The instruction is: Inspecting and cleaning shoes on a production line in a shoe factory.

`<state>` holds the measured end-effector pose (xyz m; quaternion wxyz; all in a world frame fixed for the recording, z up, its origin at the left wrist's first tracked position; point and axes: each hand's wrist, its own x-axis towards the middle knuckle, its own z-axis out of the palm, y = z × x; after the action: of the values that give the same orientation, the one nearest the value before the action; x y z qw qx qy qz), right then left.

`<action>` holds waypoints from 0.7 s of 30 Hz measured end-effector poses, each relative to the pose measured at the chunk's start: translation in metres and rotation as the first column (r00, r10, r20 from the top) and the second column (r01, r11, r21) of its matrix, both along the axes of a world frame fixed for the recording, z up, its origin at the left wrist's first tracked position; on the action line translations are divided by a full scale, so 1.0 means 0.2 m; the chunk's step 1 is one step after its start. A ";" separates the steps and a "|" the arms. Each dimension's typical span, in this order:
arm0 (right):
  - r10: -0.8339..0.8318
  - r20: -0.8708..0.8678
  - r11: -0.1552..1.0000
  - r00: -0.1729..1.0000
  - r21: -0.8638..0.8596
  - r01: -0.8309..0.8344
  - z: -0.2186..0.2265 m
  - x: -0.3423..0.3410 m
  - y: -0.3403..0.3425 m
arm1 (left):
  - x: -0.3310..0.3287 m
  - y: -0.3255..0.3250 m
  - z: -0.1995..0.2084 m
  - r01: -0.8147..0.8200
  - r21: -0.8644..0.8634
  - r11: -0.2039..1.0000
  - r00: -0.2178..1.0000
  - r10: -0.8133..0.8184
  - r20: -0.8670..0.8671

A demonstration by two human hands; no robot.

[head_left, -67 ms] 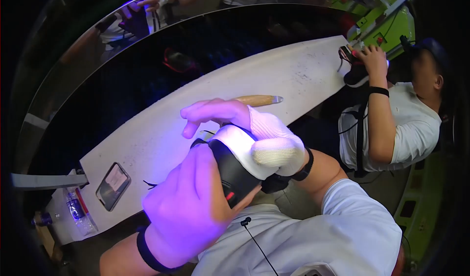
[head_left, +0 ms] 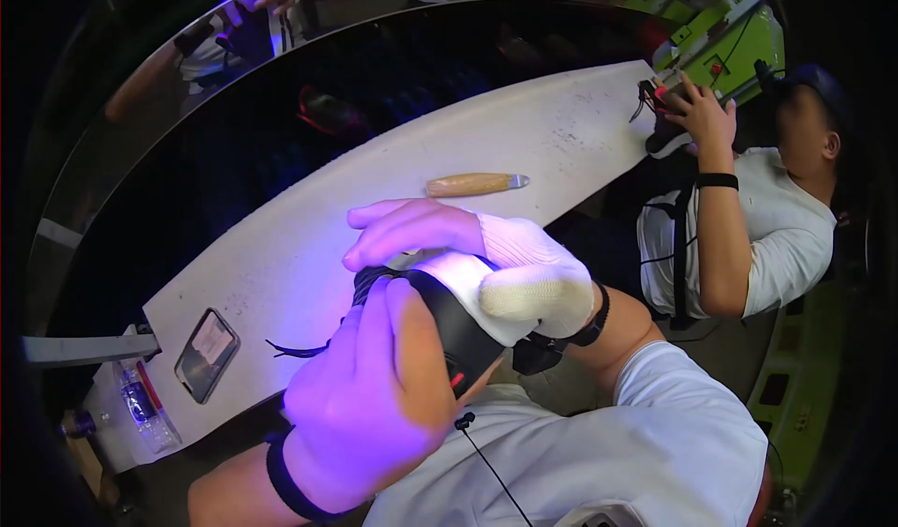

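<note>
In front of my chest, a black shoe (head_left: 454, 335) with a white sole edge (head_left: 458, 279) and a small red mark is held under purple light. My left hand (head_left: 369, 373) wraps round its near side, fingers closed over the black upper. On its far side, my right hand (head_left: 533, 270) presses the thumb, in a white knitted cover, against the sole edge. The bare fingers of that hand reach over the shoe's far end, bent, and their tips are not on the sole. Dark laces (head_left: 297, 349) hang out beyond my left hand.
A wooden-handled tool (head_left: 472, 185) with a metal tip, a phone (head_left: 207, 354) and a clear plastic bottle (head_left: 145, 410) lie on the pale bench (head_left: 281, 246). A metal bar (head_left: 89, 347) juts in at left. At right, another person (head_left: 748, 218) handles a dark shoe (head_left: 669, 139).
The whole view has shifted slightly. The shoe has tilted a little, showing more of its laces, and my right fingers have drawn closer together. The wooden-handled tool now shows whole.
</note>
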<state>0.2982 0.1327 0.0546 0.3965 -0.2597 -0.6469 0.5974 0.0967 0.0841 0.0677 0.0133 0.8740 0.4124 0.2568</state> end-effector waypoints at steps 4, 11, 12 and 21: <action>-0.056 0.288 0.928 0.956 0.369 -0.057 -0.03 0.07 -0.15 | -0.07 -0.03 -0.02 0.156 0.081 0.984 0.987 -0.153 -0.042; -0.301 0.133 0.753 0.944 0.641 0.150 -0.36 -0.14 -0.34 | -0.50 -0.20 0.07 0.320 -0.467 0.824 0.832 -0.009 0.554; -0.254 0.162 0.722 0.953 0.688 0.076 -0.43 -0.18 -0.35 | -0.50 -0.28 0.03 0.259 -0.580 0.772 0.823 0.138 0.552; -0.309 0.388 0.391 0.868 0.884 -0.256 -0.41 -0.39 -0.29 | -0.57 -0.60 -0.39 -0.143 -0.595 0.791 0.564 0.559 0.608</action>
<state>0.2200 0.0740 -0.0280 0.3024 -0.1512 -0.9401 0.0445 -0.0182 -0.0358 -0.0109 0.3479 0.5455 0.5891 0.4841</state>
